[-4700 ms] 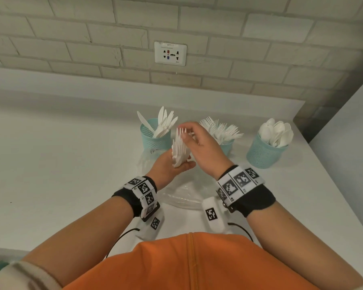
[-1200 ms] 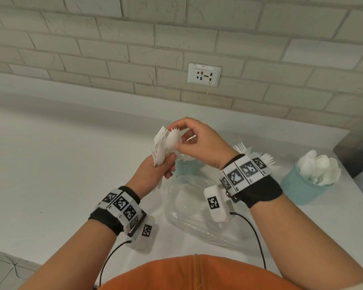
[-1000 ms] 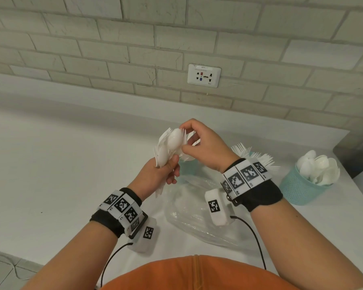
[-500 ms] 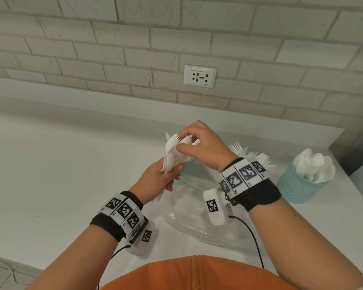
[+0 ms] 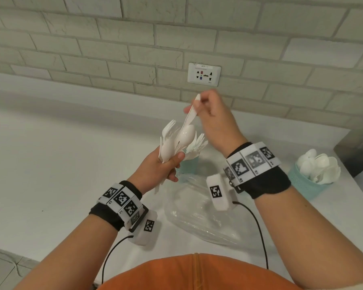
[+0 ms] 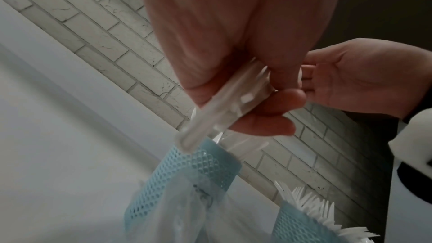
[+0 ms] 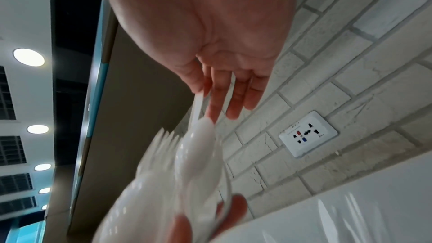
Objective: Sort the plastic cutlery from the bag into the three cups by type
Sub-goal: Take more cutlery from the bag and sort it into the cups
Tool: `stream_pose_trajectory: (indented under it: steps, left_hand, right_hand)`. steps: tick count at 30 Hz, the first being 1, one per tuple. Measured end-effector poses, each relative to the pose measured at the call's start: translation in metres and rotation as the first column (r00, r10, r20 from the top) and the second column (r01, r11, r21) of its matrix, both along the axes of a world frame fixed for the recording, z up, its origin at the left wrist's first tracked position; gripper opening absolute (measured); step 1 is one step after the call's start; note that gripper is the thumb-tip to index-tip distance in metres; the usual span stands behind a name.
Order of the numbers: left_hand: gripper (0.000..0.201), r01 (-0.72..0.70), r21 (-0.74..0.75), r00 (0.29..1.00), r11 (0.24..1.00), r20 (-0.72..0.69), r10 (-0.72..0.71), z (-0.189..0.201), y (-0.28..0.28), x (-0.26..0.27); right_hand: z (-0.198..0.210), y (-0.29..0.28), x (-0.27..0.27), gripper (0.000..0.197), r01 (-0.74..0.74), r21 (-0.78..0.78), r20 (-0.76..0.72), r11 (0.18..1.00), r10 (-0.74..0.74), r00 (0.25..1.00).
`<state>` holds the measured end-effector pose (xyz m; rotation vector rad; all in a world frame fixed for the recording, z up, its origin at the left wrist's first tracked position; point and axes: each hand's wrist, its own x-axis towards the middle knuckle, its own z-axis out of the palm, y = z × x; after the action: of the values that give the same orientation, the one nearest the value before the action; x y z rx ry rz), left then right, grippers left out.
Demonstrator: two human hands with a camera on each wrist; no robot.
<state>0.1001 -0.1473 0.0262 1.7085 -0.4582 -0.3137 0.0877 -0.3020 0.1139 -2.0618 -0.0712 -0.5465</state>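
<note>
Your hands share the cutlery above the worktop [image 5: 50, 164]: left hand [image 5: 155, 172] clenched round the mixed bundle [image 5: 170, 143], right hand [image 5: 214, 120] pinching one spoon [image 5: 187, 135] by its handle.

From the head you see the spoon cup [image 5: 308, 185] at right and the clear bag [image 5: 197, 216] lying below your wrists. Only your left wrist shows the mesh cup [image 6: 187, 171] under the bundle's handles and the fork cup [image 6: 301, 224] beside it; your right wrist shows the wall socket [image 7: 308, 134].

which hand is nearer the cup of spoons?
Right. The right hand is raised left of the cup of spoons, pinching a spoon; the left hand, gripping the cutlery bundle, is farther left.
</note>
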Motion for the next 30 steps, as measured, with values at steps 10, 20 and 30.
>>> stream_pose_trajectory:
  steps: [10,20,30]
  left_hand:
    - [0.009,-0.205,-0.012,0.977,0.979,0.058,0.205,-0.005,0.009,0.015]
    - [0.028,-0.009,-0.274,0.996,0.962,-0.092,-0.017,0.006,0.006,0.003]
    - [0.04,0.08,-0.276,0.981,0.958,-0.147,-0.125,0.009,-0.007,-0.003]
  right_hand:
    - [0.003,-0.015,0.002,0.02,0.257,-0.19,0.17,0.948,-0.226,0.959]
    - [-0.063,-0.004,0.0,0.042,0.175,-0.661,-0.075,0.73,-0.297,0.952]
    - [-0.053,0.006,-0.016,0.032,0.011,0.165,-0.147,0.986,0.013,0.989]
